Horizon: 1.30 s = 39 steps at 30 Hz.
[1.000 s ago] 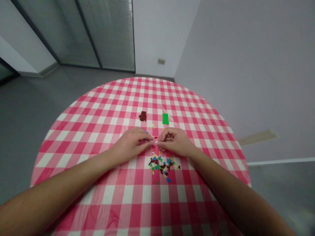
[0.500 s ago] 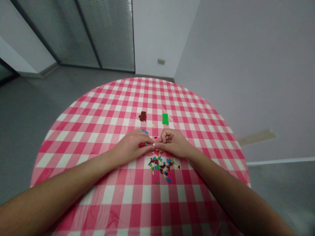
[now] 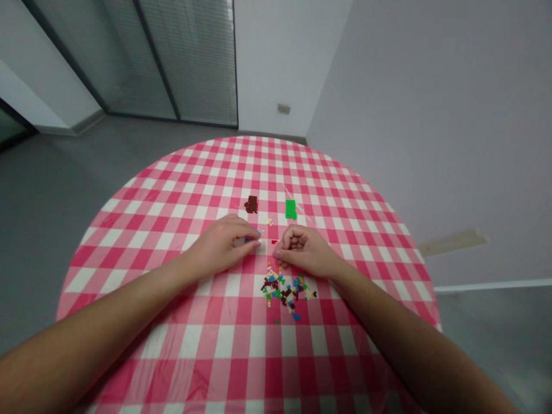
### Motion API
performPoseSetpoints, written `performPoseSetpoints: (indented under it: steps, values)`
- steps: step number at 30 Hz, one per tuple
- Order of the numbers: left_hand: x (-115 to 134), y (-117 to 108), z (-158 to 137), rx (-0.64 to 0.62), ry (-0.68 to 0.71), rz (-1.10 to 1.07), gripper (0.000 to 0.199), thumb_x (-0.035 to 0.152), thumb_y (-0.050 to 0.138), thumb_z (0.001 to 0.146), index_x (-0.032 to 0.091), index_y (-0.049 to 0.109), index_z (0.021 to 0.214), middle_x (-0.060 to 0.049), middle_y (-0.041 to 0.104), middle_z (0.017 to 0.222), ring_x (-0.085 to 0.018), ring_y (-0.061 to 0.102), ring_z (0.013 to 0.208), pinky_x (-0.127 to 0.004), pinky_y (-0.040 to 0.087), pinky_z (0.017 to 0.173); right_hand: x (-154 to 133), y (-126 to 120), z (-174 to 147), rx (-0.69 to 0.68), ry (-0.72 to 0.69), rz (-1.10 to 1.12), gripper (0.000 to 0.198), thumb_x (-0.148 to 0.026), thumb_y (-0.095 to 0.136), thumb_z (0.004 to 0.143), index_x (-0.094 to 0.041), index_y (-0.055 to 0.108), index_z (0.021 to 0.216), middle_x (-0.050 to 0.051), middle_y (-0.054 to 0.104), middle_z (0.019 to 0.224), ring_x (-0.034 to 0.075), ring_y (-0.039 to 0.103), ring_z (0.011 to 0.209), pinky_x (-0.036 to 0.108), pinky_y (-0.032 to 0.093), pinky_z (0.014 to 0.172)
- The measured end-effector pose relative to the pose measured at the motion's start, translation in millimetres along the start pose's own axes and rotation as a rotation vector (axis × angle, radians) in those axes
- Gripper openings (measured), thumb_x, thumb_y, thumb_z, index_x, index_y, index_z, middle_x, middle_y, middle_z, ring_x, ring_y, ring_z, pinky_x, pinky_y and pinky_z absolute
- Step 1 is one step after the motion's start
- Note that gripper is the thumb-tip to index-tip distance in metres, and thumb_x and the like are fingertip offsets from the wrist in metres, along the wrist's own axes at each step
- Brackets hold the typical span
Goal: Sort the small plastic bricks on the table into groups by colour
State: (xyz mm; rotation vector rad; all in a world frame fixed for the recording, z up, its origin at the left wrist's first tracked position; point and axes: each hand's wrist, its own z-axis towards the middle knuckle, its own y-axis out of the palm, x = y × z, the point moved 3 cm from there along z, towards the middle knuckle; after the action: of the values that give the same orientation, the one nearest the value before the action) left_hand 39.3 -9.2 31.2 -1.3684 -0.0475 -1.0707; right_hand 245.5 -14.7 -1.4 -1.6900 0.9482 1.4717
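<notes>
On the checkered cloth (image 3: 241, 356), left hand (image 3: 221, 244) and right hand (image 3: 309, 251) sit apart, just beyond the mixed small pieces (image 3: 286, 294). Can't tell if either grips one.

Tiny loose bricks (image 3: 286, 293), brown, blue, green, yellow and cream, lie scattered near the middle of the table (image 3: 366, 230). Toward its far edge lie a small red piece (image 3: 274, 242), a jagged brown block (image 3: 252, 204) and, right of that, an oblong green block (image 3: 290, 209).

Tablecloth (image 3: 207, 190) plastic-looking, faintly glossy; small bricks (image 3: 285, 295) plastic-looking; wall (image 3: 431, 115) smooth, matt; partition (image 3: 196, 63) glass.
</notes>
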Motion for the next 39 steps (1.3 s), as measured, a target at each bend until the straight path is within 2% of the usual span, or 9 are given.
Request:
performPoseSetpoints:
  steps: [3,5,7,15,22,27,31,36,39]
  values:
    - [-32.8,-21.0,3.8,0.057,-0.252,0.101,0.02,0.038,0.063,0.089,0.025,0.078,0.087,-0.004,0.078,0.09,-0.021,0.067,0.08,-0.032,0.05,0.072,-1.7,-1.7,-0.7,0.014,0.002,-0.013,0.032,-0.032,0.079,0.075,-0.022,0.048,0.075,-0.002,0.065,0.067,0.011,0.061,0.055,0.027,0.051,0.055]
    - [-54.2,-30.4,4.8,0.033,-0.397,0.164,0.021,0.04,0.065,0.086,0.024,0.079,0.084,-0.004,0.078,0.083,-0.021,0.067,0.072,-0.031,0.047,0.063,-1.0,-2.7,-0.6,0.015,-0.005,-0.019,0.031,-0.032,0.077,0.075,-0.022,0.048,0.075,-0.004,0.062,0.063,0.011,0.059,0.054,0.027,0.05,0.054]
    - [-68.4,-35.3,5.3,0.024,-0.45,0.175,0.022,0.041,0.066,0.085,0.024,0.079,0.086,-0.005,0.078,0.082,-0.022,0.068,0.07,-0.031,0.046,0.061,0.7,-3.8,-0.2,0.015,-0.006,-0.036,0.03,-0.033,0.076,0.076,-0.022,0.048,0.076,-0.004,0.059,0.061,0.011,0.058,0.054,0.028,0.05,0.054]
    - [-73.6,-32.1,6.3,-0.001,-0.454,0.241,0.024,0.039,0.062,0.085,0.025,0.081,0.086,-0.007,0.079,0.084,-0.024,0.07,0.071,-0.033,0.048,0.064,0.7,-8.6,1.5,0.048,0.021,-0.178,0.027,-0.032,0.075,0.073,-0.022,0.049,0.073,-0.004,0.056,0.063,0.01,0.054,0.055,0.029,0.049,0.055]
    - [-71.8,-30.2,7.2,-0.017,-0.416,0.247,0.025,0.042,0.062,0.085,0.025,0.081,0.086,-0.006,0.078,0.084,-0.023,0.069,0.071,-0.031,0.044,0.061,-2.6,-8.7,0.4,0.058,-0.003,-0.145,0.028,-0.031,0.076,0.071,-0.021,0.05,0.072,-0.003,0.057,0.066,0.011,0.055,0.056,0.028,0.048,0.056]
    - [-68.3,-25.0,9.9,0.036,-0.381,0.256,0.024,0.041,0.065,0.086,0.023,0.081,0.089,-0.008,0.078,0.089,-0.024,0.069,0.075,-0.034,0.049,0.068,-3.7,-8.9,0.6,0.065,-0.003,-0.145,0.028,-0.031,0.077,0.07,-0.021,0.05,0.072,-0.004,0.057,0.065,0.01,0.054,0.056,0.026,0.046,0.055]
    - [-69.5,-23.6,10.9,0.027,-0.393,0.234,0.021,0.036,0.064,0.087,0.025,0.081,0.087,-0.007,0.078,0.089,-0.025,0.069,0.076,-0.034,0.05,0.07,-3.8,-8.9,1.1,0.065,-0.004,-0.137,0.029,-0.03,0.077,0.07,-0.021,0.05,0.072,-0.004,0.056,0.064,0.01,0.054,0.056,0.026,0.045,0.054]
    - [-72.4,-25.3,10.6,0.002,-0.4,0.207,0.02,0.035,0.064,0.087,0.024,0.081,0.088,-0.006,0.079,0.092,-0.025,0.071,0.08,-0.033,0.05,0.071,-2.8,-10.1,0.4,0.054,-0.021,-0.17,0.026,-0.029,0.075,0.072,-0.021,0.051,0.072,-0.003,0.058,0.066,0.011,0.055,0.057,0.026,0.046,0.055]
    - [-75.1,-25.9,10.1,-0.032,-0.426,0.221,0.022,0.035,0.062,0.087,0.024,0.081,0.09,-0.006,0.079,0.094,-0.025,0.072,0.083,-0.031,0.05,0.07,-6.4,-7.7,-1.7,-0.001,-0.087,-0.313,0.015,-0.028,0.071,0.078,-0.019,0.059,0.076,-0.001,0.063,0.069,0.011,0.056,0.059,0.025,0.045,0.055]
